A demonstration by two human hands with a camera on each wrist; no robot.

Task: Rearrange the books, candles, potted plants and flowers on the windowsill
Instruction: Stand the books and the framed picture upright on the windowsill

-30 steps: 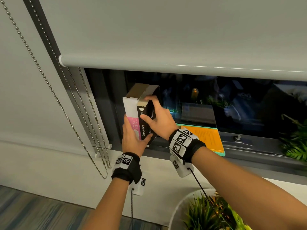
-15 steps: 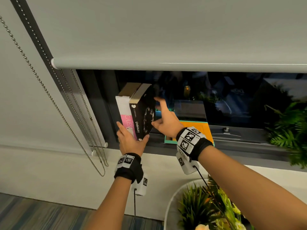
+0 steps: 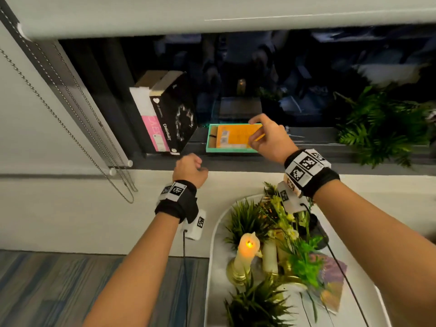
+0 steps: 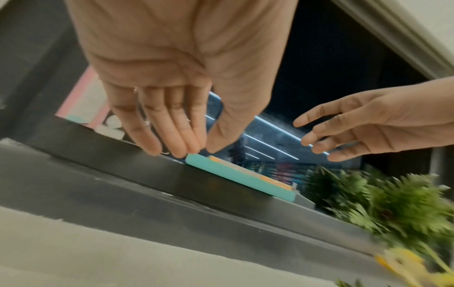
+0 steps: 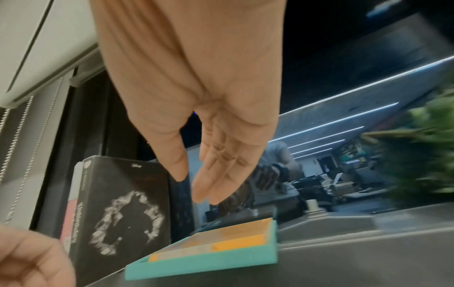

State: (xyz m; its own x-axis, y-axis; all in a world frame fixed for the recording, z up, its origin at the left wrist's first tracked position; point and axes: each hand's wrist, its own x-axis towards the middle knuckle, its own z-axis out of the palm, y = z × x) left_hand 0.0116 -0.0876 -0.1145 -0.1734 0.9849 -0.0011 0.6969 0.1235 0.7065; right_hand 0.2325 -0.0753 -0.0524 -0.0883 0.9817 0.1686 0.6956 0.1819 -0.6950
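Note:
A white-and-pink book (image 3: 146, 114) and a black book (image 3: 175, 114) stand upright together at the left end of the dark windowsill (image 3: 236, 161). A teal book with an orange cover (image 3: 231, 138) lies flat to their right. My right hand (image 3: 266, 135) hovers just above the right part of the teal book (image 5: 209, 256), with relaxed fingers and nothing in it. My left hand (image 3: 190, 169) hangs loosely curled and empty in front of the sill edge, below the black book. In the left wrist view its fingertips (image 4: 181, 153) point toward the teal book's corner (image 4: 240, 181).
A potted fern (image 3: 382, 128) stands on the sill at the right. Below the sill, a white tray (image 3: 213, 256) holds a lit candle (image 3: 247, 251), small green plants and flowers. Bead chains (image 3: 70, 128) hang from the blind at the left.
Both hands have let go of the upright black book. The right hand has moved right over the flat teal book, and the left hand has dropped to the sill edge.

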